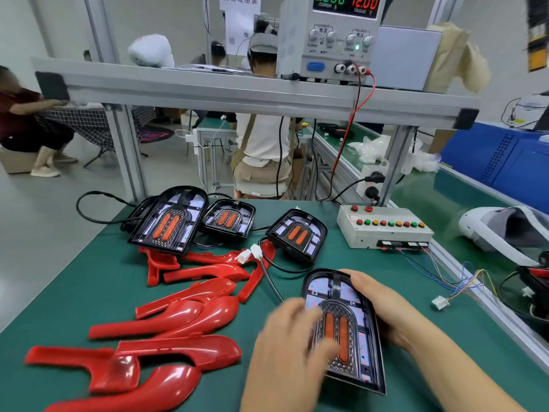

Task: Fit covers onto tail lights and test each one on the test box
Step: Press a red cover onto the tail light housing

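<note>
The red covers (166, 319) are smooth plastic with a strong gloss, and the green table mat (371, 263) under them looks matt. The nearest tail light (344, 304) has a shiny black plastic housing; the shelf frame (237, 93) is dull grey metal.

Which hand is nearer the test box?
Right. The right hand holds the right edge of the tail light, in front of the test box; the left hand is farther left.

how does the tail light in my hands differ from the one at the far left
The near tail light is gripped at its edge by the right hand, with the blurred left hand over its face; the far-left tail light is untouched. The far-left tail light is propped up tilted; the near tail light lies flatter. Both are uncovered, with two orange strips.
</note>
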